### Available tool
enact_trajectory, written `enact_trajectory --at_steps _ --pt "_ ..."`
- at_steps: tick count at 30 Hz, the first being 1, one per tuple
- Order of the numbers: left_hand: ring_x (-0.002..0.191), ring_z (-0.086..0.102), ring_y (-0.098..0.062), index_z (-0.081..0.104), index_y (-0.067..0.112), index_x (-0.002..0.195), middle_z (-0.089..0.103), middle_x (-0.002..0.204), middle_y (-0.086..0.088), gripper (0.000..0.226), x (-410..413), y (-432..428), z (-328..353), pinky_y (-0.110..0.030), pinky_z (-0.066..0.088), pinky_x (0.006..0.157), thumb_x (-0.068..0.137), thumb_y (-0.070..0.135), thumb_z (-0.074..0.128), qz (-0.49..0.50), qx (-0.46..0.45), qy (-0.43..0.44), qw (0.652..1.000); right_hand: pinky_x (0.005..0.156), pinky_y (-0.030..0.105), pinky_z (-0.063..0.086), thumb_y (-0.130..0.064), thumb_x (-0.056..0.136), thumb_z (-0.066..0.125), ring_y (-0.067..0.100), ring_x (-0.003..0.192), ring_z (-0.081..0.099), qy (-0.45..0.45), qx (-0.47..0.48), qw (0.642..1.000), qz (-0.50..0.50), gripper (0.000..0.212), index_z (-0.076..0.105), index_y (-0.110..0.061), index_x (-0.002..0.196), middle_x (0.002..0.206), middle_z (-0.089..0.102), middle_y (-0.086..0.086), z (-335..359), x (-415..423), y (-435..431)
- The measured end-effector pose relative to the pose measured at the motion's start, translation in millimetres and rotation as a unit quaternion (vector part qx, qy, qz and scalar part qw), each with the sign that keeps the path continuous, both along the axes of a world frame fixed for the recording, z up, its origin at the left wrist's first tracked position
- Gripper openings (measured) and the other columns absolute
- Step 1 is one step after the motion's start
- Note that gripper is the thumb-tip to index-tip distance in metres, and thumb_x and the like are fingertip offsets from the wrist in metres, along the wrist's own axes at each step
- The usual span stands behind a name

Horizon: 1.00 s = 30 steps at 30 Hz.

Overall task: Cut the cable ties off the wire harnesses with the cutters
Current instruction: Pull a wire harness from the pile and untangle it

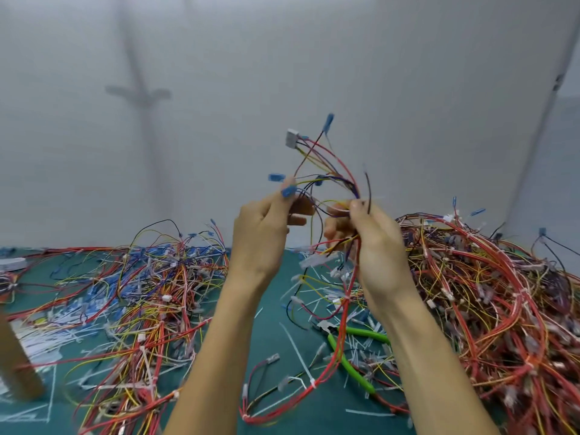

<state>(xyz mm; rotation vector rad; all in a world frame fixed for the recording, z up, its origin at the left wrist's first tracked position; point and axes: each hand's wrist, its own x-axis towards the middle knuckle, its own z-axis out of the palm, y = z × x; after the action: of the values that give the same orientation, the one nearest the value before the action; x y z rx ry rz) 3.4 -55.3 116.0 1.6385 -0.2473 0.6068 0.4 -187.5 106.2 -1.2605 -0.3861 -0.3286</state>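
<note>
Harness (pixel 329 161) is up off the bench, raised between my two hands. My left grip (pixel 266 233) pinches a few wires near a blue terminal, and my right grip (pixel 376 246) is closed round the bundle where the strands meet. Its long red tail hangs down to the green bench (pixel 270 340) and carries white ties, one tie (pixel 314 384) low on the loop.

The cutters (pixel 351 362), green-handled, lie on the bench beneath that tail, in nobody's hold. I judge I am searching this one for the ties left on it. It is best to keep my right grip firm at the junction, fan the strands with the left, and settle on a tie before going for the tool.

The red loop crosses the cutters' handles, so lifting either may drag the other. Room is tight: a tangled left heap (pixel 150 277), a taller right heap (pixel 486 293), and only a littered strip between. Above the bench the air is free back to the wall (pixel 314 58).
</note>
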Motion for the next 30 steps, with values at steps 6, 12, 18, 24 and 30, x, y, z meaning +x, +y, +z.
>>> enact_trajectory --at_steps 6,12,18,24,30 --pt "0.085 0.074 -0.02 0.077 0.007 0.09 0.077 0.092 -0.01 0.038 -10 9 10 -0.036 0.056 0.086 0.093 0.04 0.058 -0.114 -0.072 0.072 0.988 0.076 0.012 0.051 -0.022 0.102 0.05 0.006 0.081 0.068 0.001 -0.139 0.99 0.031 0.027 0.075 -0.015 0.092 0.085 0.077 0.005 2 -7 -4" --pt "0.077 0.073 -0.018 0.076 0.016 0.087 0.077 0.089 -0.005 0.022 -14 15 8 -0.027 0.058 0.075 0.095 0.026 0.057 -0.096 -0.091 0.05 0.99 0.064 0.003 0.044 -0.029 0.096 0.059 -0.002 0.071 0.064 0.026 -0.221 0.974 0.039 0.025 0.077 -0.013 0.09 0.085 0.076 0.005 5 -11 -11" --pt "0.074 0.072 -0.011 0.072 0.016 0.096 0.077 0.091 0.0 0.022 -15 16 6 -0.016 0.051 0.057 0.098 0.029 0.054 -0.089 -0.081 0.037 0.992 0.066 0.025 0.053 -0.028 0.096 0.06 0.011 0.06 0.066 0.086 -0.168 0.982 -0.002 0.02 0.073 -0.012 0.095 0.084 0.077 0.001 6 -8 -16" --pt "0.074 0.072 -0.013 0.072 0.019 0.092 0.077 0.089 0.001 0.021 -15 14 3 -0.015 0.049 0.054 0.098 0.029 0.055 -0.089 -0.066 0.023 0.994 0.06 0.02 0.053 -0.014 0.086 0.073 0.006 0.073 0.068 0.064 -0.15 0.981 -0.109 0.03 0.061 -0.024 0.111 0.103 0.069 -0.005 4 -2 -25" --pt "0.074 0.071 -0.012 0.072 0.022 0.087 0.077 0.087 0.003 0.021 -17 12 6 -0.019 0.044 0.053 0.098 0.028 0.056 -0.073 -0.024 0.023 0.997 0.074 0.023 0.046 -0.009 0.09 0.061 -0.003 0.076 0.061 -0.07 -0.268 0.947 -0.162 0.029 0.077 -0.032 0.083 0.071 0.067 -0.027 5 -7 -27"
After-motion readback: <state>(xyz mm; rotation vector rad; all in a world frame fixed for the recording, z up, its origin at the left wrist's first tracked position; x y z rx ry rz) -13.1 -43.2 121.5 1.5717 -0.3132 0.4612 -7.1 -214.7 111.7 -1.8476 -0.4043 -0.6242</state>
